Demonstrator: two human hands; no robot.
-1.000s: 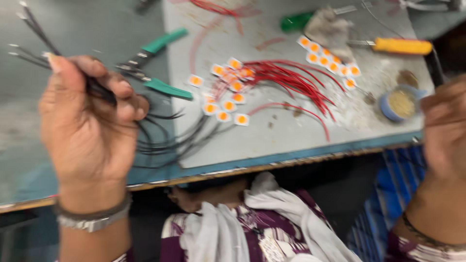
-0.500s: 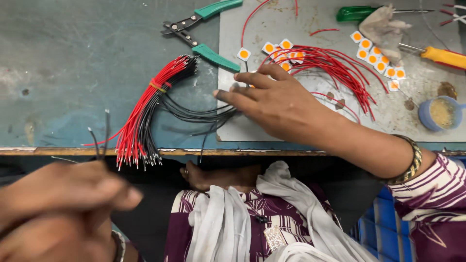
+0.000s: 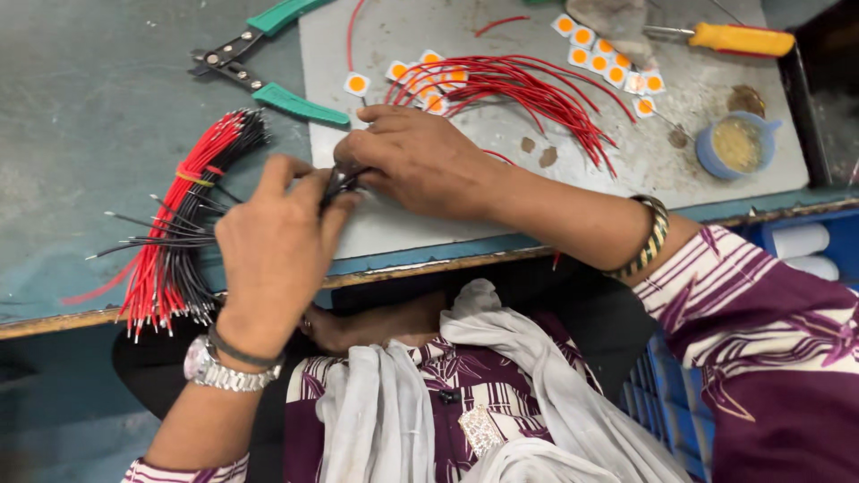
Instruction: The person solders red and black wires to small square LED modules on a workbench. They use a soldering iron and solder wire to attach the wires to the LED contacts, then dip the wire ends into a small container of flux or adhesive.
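Note:
My left hand (image 3: 273, 241) and my right hand (image 3: 416, 161) meet at the table's front edge, both pinching a small bunch of black wires (image 3: 165, 240) whose stripped ends fan out to the left. Just left of them lies a bundle of red and black wires (image 3: 192, 192) tied with a yellow band, its ends hanging over the edge. Behind my right hand, a loose sheaf of red wires (image 3: 528, 89) rests on the grey mat (image 3: 501, 188) among small white squares with orange dots (image 3: 356, 84).
Green-handled pliers (image 3: 268, 63) lie at the back left. A yellow-handled screwdriver (image 3: 738, 38) and a small blue cup of paste (image 3: 738, 146) sit at the back right. Blue bins (image 3: 796, 246) stand under the table on the right.
My left hand rose from below the table edge to the black wires. My right hand drew back from the bundle and met it, both now pinching the same bunch.

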